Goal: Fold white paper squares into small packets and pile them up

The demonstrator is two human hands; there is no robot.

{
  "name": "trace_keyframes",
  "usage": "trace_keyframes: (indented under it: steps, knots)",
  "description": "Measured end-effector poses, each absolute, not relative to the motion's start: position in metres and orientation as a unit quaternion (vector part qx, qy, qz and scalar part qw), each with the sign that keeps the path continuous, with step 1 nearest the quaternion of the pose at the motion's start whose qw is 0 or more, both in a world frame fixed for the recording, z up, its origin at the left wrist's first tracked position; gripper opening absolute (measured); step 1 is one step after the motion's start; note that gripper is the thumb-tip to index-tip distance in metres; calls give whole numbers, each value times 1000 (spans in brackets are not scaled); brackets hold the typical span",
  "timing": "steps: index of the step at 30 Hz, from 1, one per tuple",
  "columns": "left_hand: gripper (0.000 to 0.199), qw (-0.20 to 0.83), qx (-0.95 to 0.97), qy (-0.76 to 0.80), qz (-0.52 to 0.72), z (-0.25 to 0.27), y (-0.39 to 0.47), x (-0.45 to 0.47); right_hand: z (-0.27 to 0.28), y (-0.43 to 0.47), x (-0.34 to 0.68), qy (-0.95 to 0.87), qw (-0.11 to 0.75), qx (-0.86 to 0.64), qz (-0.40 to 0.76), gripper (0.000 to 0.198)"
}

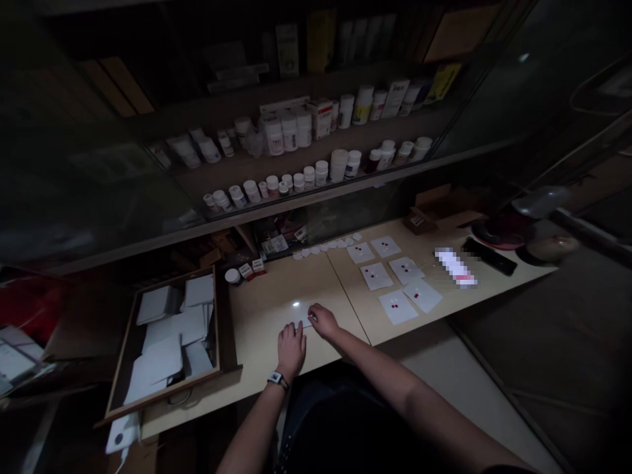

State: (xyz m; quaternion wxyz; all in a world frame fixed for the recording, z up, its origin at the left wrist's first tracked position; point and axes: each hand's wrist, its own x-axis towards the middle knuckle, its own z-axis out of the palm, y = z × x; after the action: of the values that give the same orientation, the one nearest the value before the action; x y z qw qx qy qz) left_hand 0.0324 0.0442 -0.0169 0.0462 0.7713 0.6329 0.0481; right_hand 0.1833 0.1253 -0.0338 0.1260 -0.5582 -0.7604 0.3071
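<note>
On the light wooden tabletop (276,296), a small folded-looking white paper (303,320) lies under my two hands. My left hand (290,352), with a watch (278,379) on its wrist, rests with its fingers stretched flat over the paper's near edge. The fingers of my right hand (322,320) are curled in and pinch the paper's right side; their tips are partly hidden. To the right, several square white papers (425,299) lie spread out, each with small red and white pills (394,306) on top.
At left, a pulled-out wooden drawer (217,322) holds stacks of white paper (162,359). Beside it stand a white bottle (233,276) and small boxes (258,266). A lit phone (455,266) and cardboard box (428,214) are at right. Shelves above carry several medicine bottles (338,166).
</note>
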Motion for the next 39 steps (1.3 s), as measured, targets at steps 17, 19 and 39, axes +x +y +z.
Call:
trace_keyframes:
  steps: [17,19,39]
  knots:
    - [45,67,758,648,29,-17,45,45,-38,70,205,-899,42,-394,185,55]
    - [50,68,777,625,20,-23,42,46,-39,70,205,-897,39,-395,192,55]
    - [55,103,776,622,16,-33,33,55,-29,80,232,-893,45,-410,179,48]
